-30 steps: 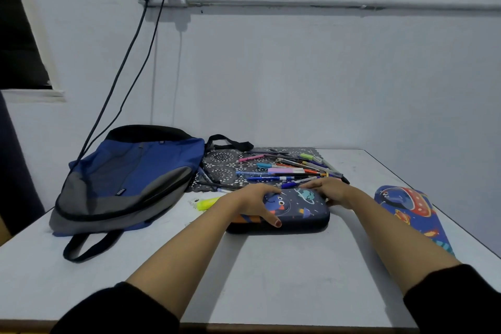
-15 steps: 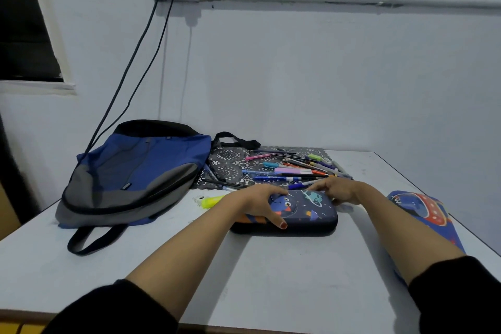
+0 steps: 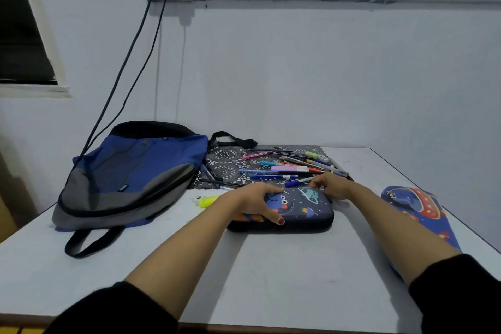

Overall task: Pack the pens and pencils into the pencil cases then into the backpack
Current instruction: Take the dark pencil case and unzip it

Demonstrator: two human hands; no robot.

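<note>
On the table (image 3: 271, 274), left hand (image 3: 253, 202) clasps the dark pencil case (image 3: 303, 210); right hand (image 3: 333, 187) curls onto its far edge, pens (image 3: 287, 168) just behind.

No legible text at this moment; note it as such.
- Backpack (image 3: 130, 171): you can see a small dark tag (image 3: 123, 187) on the front panel, but its lettering is too small to read.
- Pens (image 3: 287, 169) on the patterned mat: several barrels carry print or label bands, all blurred.
- Pencil case (image 3: 303, 206): the lid shows cartoon pictures (a face, a ringed planet) with no words you can make out.
</note>
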